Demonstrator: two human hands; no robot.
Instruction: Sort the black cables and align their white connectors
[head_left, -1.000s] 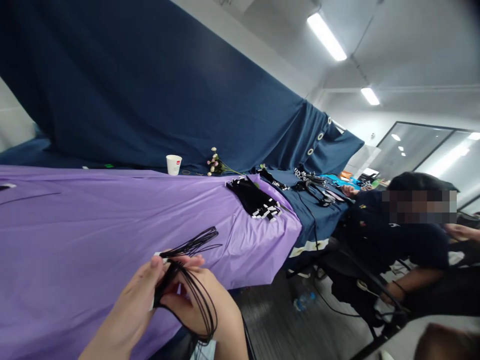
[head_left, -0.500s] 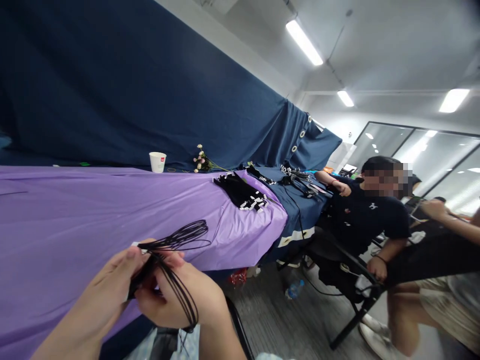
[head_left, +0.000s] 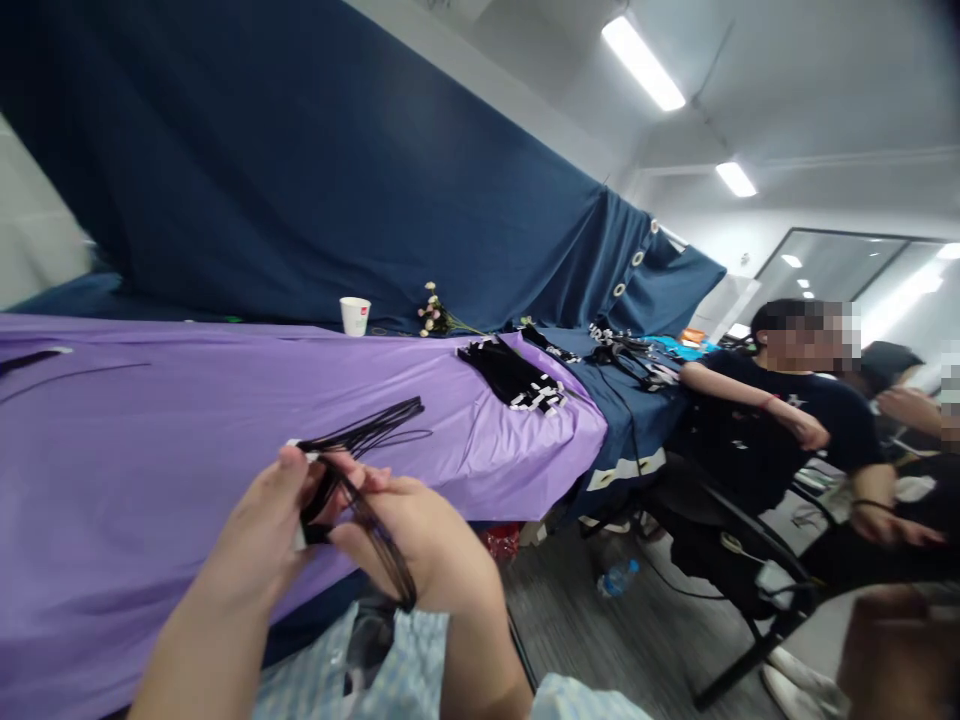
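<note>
Fingers of my left hand (head_left: 274, 510) are closed on a bundle of thin black cords (head_left: 367, 428) near its white-tagged end. Against it, my right hand (head_left: 412, 530) is also closed round the bundle, with part of the cords hanging in a loop over its back. The free cords stick out to the right above the purple cloth (head_left: 187, 420). Between my palms a dark part of the bundle is mostly hidden. Farther back on the cloth lies a pile of black strips with white ends (head_left: 510, 375).
A white paper cup (head_left: 355, 316) and small flowers (head_left: 435, 315) stand along the back edge. At the far left lies a black strip (head_left: 30, 360). To the right a person in a black shirt (head_left: 787, 420) sits by a chair; a bottle (head_left: 617, 579) lies on the floor.
The view has swung left, so the table things appear farther right. Both hands still hold the bundle. The seated person's raised arm now reaches across the chest.
</note>
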